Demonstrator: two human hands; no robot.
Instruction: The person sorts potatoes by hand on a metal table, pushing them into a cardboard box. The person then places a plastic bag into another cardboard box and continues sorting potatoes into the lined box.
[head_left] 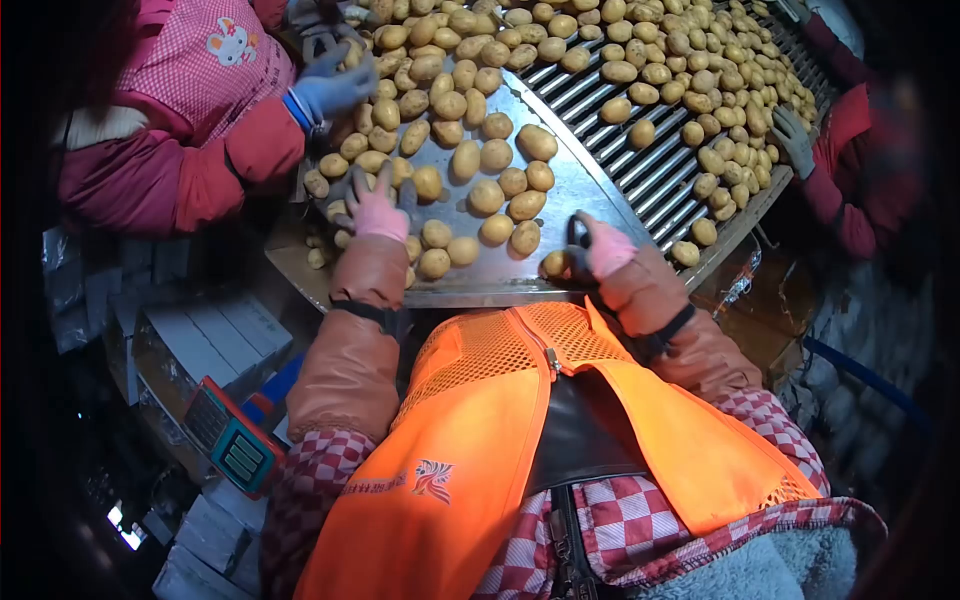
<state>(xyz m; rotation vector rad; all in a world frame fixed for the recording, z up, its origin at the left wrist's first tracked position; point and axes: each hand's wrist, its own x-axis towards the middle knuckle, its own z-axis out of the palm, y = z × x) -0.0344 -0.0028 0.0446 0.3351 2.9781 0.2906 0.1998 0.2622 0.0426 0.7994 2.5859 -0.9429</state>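
My left hand (378, 208), in a pink glove with grey fingers, is spread over potatoes at the left of the metal tray. Its fingertips lie among them, close to a yellow potato (427, 183). At the tray's front edge is my right hand (604, 248), gloved the same way, thumb and fingers apart. Its dark fingers are beside a potato (554, 264) and seem to touch it; part of that hand is hidden by its angle. Loose potatoes (487, 197) lie between my hands on the smooth metal surface (580, 185).
A roller conveyor (600, 130) heaped with potatoes runs at the upper right. One co-worker's blue-gloved hand (335, 88) is at the left; another's grey-gloved hand (794, 142) is at the right. Below left stand white boxes (215, 335) and a red-framed scale display (240, 455).
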